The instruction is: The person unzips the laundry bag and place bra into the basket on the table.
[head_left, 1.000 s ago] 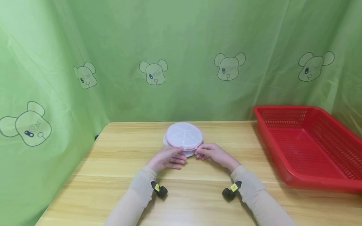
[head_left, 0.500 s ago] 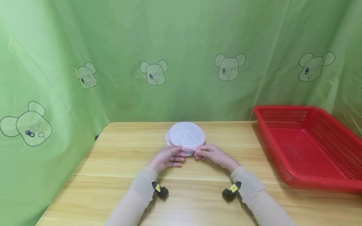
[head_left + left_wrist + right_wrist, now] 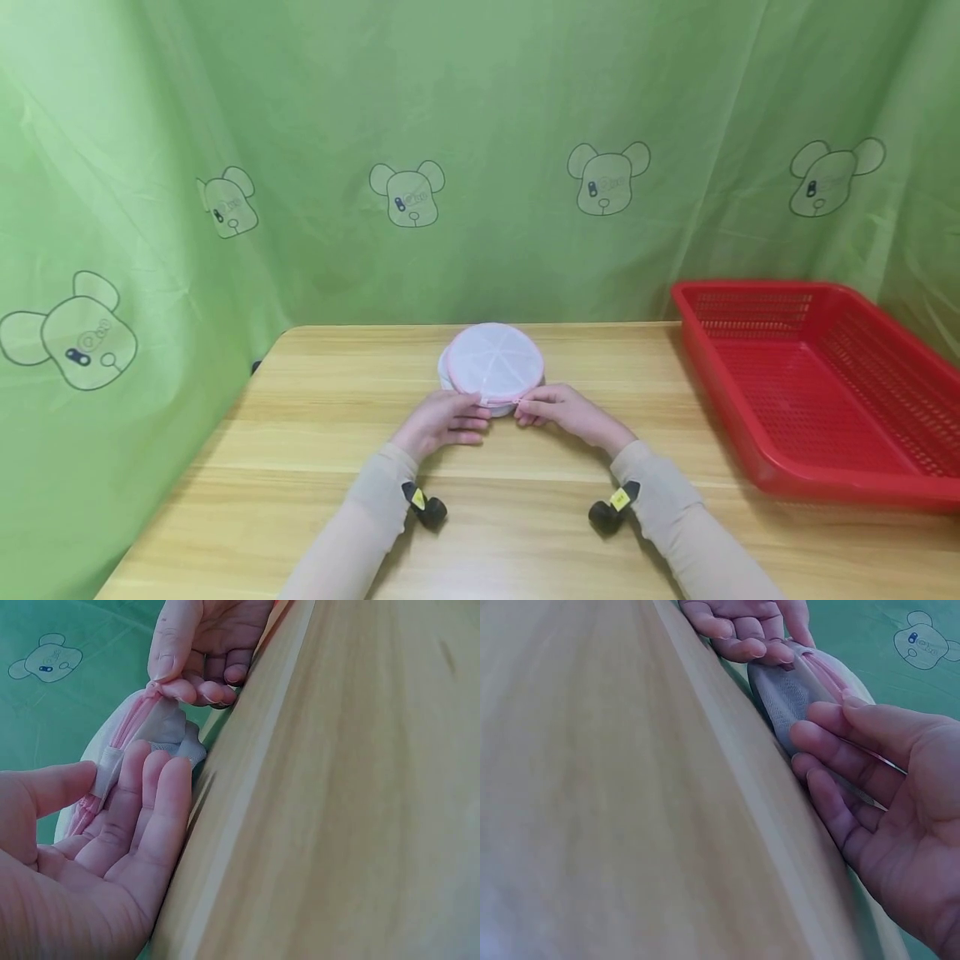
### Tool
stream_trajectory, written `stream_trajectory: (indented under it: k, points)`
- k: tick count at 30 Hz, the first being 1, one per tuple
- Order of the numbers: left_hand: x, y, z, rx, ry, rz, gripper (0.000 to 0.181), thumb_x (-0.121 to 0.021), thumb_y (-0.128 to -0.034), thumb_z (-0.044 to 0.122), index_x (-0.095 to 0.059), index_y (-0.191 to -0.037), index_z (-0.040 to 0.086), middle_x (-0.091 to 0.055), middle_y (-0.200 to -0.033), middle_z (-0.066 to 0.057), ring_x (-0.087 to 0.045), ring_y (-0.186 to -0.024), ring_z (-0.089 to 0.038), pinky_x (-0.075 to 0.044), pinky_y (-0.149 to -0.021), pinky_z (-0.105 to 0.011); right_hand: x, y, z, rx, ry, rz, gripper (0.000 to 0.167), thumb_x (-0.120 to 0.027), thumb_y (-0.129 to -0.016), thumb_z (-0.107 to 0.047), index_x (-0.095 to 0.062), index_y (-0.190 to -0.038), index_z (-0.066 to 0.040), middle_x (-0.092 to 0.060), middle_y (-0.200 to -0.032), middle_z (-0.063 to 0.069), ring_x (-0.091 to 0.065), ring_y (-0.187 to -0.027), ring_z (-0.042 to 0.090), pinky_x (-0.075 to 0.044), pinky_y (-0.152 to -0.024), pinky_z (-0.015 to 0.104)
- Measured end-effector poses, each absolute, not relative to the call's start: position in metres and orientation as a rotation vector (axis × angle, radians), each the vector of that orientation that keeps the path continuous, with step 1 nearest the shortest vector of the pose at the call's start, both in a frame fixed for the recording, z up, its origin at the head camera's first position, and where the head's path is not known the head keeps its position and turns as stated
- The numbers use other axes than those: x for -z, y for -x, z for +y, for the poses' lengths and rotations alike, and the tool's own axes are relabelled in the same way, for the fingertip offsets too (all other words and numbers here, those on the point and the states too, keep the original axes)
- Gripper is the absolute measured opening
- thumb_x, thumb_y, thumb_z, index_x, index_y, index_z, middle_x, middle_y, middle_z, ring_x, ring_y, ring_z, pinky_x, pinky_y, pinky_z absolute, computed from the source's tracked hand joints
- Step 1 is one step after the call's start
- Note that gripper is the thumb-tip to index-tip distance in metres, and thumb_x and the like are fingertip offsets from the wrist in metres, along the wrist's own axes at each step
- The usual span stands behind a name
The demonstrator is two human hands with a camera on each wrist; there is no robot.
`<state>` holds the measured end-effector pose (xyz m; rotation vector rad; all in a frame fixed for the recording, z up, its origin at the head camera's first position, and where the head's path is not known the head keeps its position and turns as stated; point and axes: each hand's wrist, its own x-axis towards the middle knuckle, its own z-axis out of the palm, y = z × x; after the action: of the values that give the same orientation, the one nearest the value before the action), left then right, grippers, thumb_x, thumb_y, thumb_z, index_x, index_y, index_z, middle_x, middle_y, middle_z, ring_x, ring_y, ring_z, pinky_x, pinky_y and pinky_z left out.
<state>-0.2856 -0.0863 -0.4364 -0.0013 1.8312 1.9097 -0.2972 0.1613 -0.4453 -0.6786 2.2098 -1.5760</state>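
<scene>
A round white mesh zip bag (image 3: 495,360), edged in pink, lies near the table's far edge in the head view. My left hand (image 3: 442,419) pinches a small pale fabric tab (image 3: 107,771) at the zip's end between thumb and fingers. Just right of it, my right hand (image 3: 573,414) pinches the zip at its slider, thumb on top and index finger below; the fingers largely cover the slider. Pink zip tape (image 3: 133,720) runs between the two hands in the left wrist view. Grey mesh side wall (image 3: 784,697) sags below the zip in the right wrist view. Whether anything is inside cannot be seen.
A red plastic basket (image 3: 750,425) with perforated walls stands on the right of the wooden table (image 3: 322,492). Green curtain (image 3: 495,242) printed with bear heads hangs behind and along the sides. Each wrist carries a black camera.
During the first half second the bag shifted slightly to the right. Its round top has since tipped a little toward me at the front. Both hands keep their pinch, almost in place.
</scene>
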Motion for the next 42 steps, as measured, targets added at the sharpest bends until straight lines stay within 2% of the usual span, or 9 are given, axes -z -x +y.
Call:
stream_trajectory:
  k: [6,13,22,28,42]
  points:
    - [0.4378,0.2855,-0.0877,-1.905,-0.011,1.826,0.033,-0.055,-0.0983,0.024,-0.058,-0.118,-0.003,-0.07,-0.108,-0.014,-0.068,-0.085,-0.015,-0.062,-0.086,-0.037,0.4472,0.2989,0.1611,1.582,0.674,2.197,0.031,-0.055,-0.099,-0.021,-0.065,-0.11,0.007,-0.069,-0.106,0.024,-0.065,-0.09,0.016,-0.058,-0.085,0.027]
    - [0.438,0.2857,-0.0881,-1.905,-0.013,1.82,0.031,-0.055,-0.0983,0.024,-0.058,-0.117,-0.002,-0.07,-0.106,-0.012,-0.068,-0.086,-0.016,-0.061,-0.087,-0.037,0.4473,0.2991,0.1618,1.581,0.671,2.19,0.032,-0.054,-0.099,-0.02,-0.065,-0.11,0.008,-0.069,-0.106,0.024,-0.066,-0.09,0.016,-0.059,-0.085,0.027]
    - [0.4372,0.2852,-0.0884,-1.913,-0.008,1.804,0.03,-0.055,-0.0981,0.023,-0.058,-0.116,-0.001,-0.071,-0.104,-0.011,-0.068,-0.086,-0.016,-0.062,-0.086,-0.037,0.4467,0.2986,0.1629,1.595,0.661,2.168,0.032,-0.055,-0.099,-0.021,-0.064,-0.111,0.007,-0.07,-0.105,0.018,-0.066,-0.091,0.015,-0.058,-0.086,0.027]
    - [0.438,0.2857,-0.0885,-1.918,-0.008,1.807,0.03,-0.055,-0.0982,0.023,-0.058,-0.116,-0.002,-0.071,-0.104,-0.011,-0.068,-0.086,-0.016,-0.062,-0.087,-0.038,0.4472,0.2996,0.1644,1.599,0.668,2.156,0.033,-0.054,-0.099,-0.02,-0.063,-0.112,0.009,-0.069,-0.106,0.022,-0.066,-0.092,0.016,-0.058,-0.086,0.027]
    - [0.4397,0.2864,-0.0896,-1.951,0.003,1.791,0.028,-0.055,-0.0982,0.023,-0.057,-0.115,0.0,-0.07,-0.103,-0.012,-0.069,-0.087,-0.018,-0.061,-0.087,-0.041,0.4462,0.2998,0.1654,1.594,0.643,2.159,0.031,-0.053,-0.099,-0.019,-0.064,-0.111,0.007,-0.071,-0.104,0.015,-0.066,-0.093,0.015,-0.058,-0.086,0.026]
